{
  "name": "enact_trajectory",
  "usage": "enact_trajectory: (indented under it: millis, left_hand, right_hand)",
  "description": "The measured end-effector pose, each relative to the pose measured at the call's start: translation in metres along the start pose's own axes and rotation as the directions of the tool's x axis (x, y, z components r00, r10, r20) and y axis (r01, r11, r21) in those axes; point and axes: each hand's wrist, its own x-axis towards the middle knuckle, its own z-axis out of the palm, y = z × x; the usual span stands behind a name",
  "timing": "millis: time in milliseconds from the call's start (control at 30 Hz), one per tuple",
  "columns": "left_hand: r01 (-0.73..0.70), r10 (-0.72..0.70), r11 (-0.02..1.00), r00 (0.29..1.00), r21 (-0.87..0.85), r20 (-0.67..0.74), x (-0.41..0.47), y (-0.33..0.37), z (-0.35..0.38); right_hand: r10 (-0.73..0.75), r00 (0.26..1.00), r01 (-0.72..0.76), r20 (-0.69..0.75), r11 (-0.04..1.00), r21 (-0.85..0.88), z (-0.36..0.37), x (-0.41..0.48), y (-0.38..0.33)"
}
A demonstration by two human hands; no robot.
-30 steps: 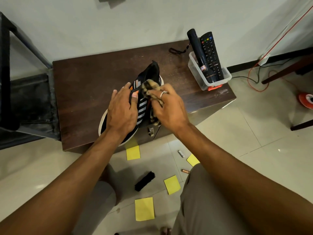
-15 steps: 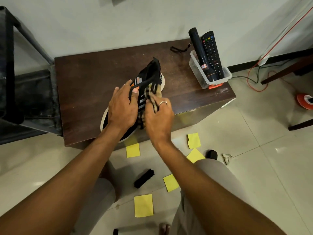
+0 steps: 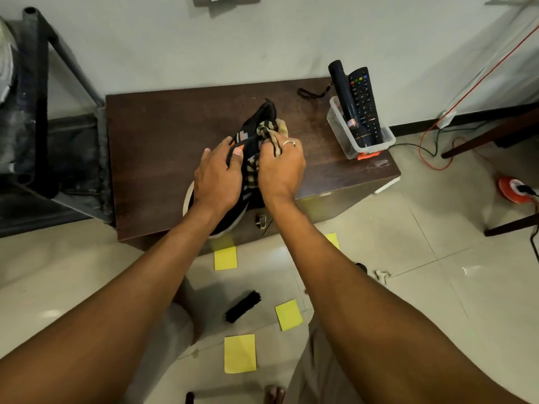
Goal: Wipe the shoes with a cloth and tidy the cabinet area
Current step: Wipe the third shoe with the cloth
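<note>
Dark wooden cabinet (image 3: 163, 147) against a pale wall carries a black sneaker (image 3: 264, 116), its far end raised. The left hand (image 3: 217, 176) grips the shoe's side, fingers curled over it — the right hand (image 3: 281, 167) clutches a striped cloth (image 3: 267, 132) against the upper. A clear tub (image 3: 354, 150) at the cabinet's right end holds a remote (image 3: 363, 97) and a torch (image 3: 339, 83); yellow notes (image 3: 225, 258) and a black brush (image 3: 242, 307) lie on the floor.

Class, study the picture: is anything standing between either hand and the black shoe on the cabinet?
Nothing stands in the way. The left hand holds the shoe directly; only the cloth, bunched in the right hand, lies between that hand and the shoe.
</note>
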Motion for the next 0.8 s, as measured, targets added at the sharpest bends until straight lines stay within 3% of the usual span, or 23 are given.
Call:
enact_trajectory:
  millis: [267, 367, 533, 600, 733, 800]
  left_hand:
    - [-0.008, -0.002, 0.992, 0.997, -0.126, -0.077, 0.011, -0.009, 0.006]
    - [-0.044, 0.024, 0.978, 0.995, -0.206, -0.098, 0.010, -0.009, 0.004]
    - [-0.039, 0.023, 0.979, 0.997, -0.200, -0.078, 0.009, -0.007, -0.002]
    - [-0.023, 0.008, 0.978, 0.997, -0.205, -0.077, 0.010, -0.006, -0.004]
    - [-0.036, 0.014, 0.971, 0.995, -0.236, -0.095, 0.011, -0.009, -0.002]
    - [-0.036, 0.014, 0.971, 0.995, -0.236, -0.094, 0.010, -0.010, -0.002]
  right_hand:
    - [0.068, 0.988, -0.089, 0.142, 0.985, 0.147, -0.010, -0.085, 0.029]
    - [0.052, 0.970, -0.082, 0.239, 0.990, 0.118, -0.012, -0.119, 0.029]
    - [0.010, 0.912, -0.035, 0.410, 0.998, 0.053, -0.032, -0.137, 0.032]
    - [0.018, 0.928, -0.052, 0.372, 0.995, 0.082, -0.037, -0.132, 0.033]
    - [0.128, 0.988, -0.146, 0.088, 0.958, 0.245, -0.028, -0.102, 0.022]
    - [0.156, 0.985, -0.170, 0.079, 0.959, 0.228, -0.018, -0.087, 0.017]
